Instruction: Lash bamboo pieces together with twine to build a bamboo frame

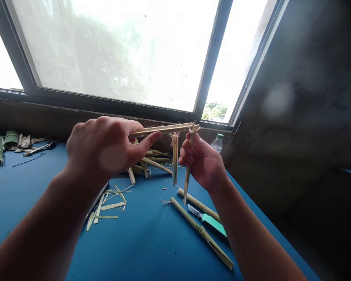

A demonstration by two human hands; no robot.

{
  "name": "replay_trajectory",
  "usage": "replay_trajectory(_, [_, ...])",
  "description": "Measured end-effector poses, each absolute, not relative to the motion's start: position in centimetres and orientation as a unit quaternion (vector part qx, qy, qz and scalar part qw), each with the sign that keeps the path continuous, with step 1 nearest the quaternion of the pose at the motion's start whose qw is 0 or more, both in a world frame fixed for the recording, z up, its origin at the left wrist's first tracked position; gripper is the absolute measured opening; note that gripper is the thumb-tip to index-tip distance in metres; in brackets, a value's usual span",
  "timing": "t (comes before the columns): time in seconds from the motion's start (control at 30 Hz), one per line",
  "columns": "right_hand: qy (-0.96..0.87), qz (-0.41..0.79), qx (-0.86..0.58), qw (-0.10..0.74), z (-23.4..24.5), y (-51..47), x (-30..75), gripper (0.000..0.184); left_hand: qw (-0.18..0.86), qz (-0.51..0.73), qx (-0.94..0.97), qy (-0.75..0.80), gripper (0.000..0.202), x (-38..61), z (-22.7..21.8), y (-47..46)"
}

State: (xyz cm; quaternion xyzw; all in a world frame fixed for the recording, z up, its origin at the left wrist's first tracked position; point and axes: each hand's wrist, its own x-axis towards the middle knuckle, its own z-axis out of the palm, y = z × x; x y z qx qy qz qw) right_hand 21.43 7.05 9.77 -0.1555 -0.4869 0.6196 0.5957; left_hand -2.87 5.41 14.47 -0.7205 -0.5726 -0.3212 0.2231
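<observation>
Bamboo strips (163,130) are being held up over the blue surface (146,249), the left hand (102,148) pinching one end between thumb and fingers, the right hand (200,164) curling around a pointed stake (187,183) lashed on with twine (194,128). A second stake (174,160) is hanging beside it. A slipping knot or loosened grip could be dropping these pieces toward the green-handled knife (213,223) lying below.

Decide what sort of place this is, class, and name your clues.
Probably a handicraft workspace by a window: bamboo strips and offcuts on a blue-topped table, a green-handled utility knife, and a rough, unfinished wall.
</observation>
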Motion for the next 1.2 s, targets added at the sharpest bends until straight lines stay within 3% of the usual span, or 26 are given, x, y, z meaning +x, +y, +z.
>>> replay_trajectory(0.2, [-0.457,0.602,-0.129,0.642,9.4,6.9,20.2,0.025,0.222,-0.305,-0.719,-0.583,0.065,-2.6,14.2,5.6])
replay_trajectory(0.4, [-0.392,0.549,-0.103,0.731,9.6,8.2,21.6,0.032,0.203,-0.328,-0.691,-0.612,0.091,-3.1,14.9,5.2])
replay_trajectory(0.5, [-0.384,0.536,-0.107,0.745,9.8,9.2,23.6,0.032,0.217,-0.358,-0.625,-0.658,0.095,-4.4,15.7,4.8])
replay_trajectory(0.77, [-0.458,0.571,-0.132,0.668,9.6,8.3,23.2,0.025,0.239,-0.349,-0.639,-0.642,0.09,-5.1,15.4,5.4])
replay_trajectory(0.97, [-0.498,0.583,-0.141,0.626,9.9,7.3,22.5,0.02,0.179,-0.274,-0.709,-0.625,0.077,-4.3,15.1,5.8])
replay_trajectory(1.2, [-0.524,0.583,-0.163,0.6,9.7,7.2,22.6,0.018,0.145,-0.273,-0.734,-0.605,0.069,-4.1,15.1,5.5])
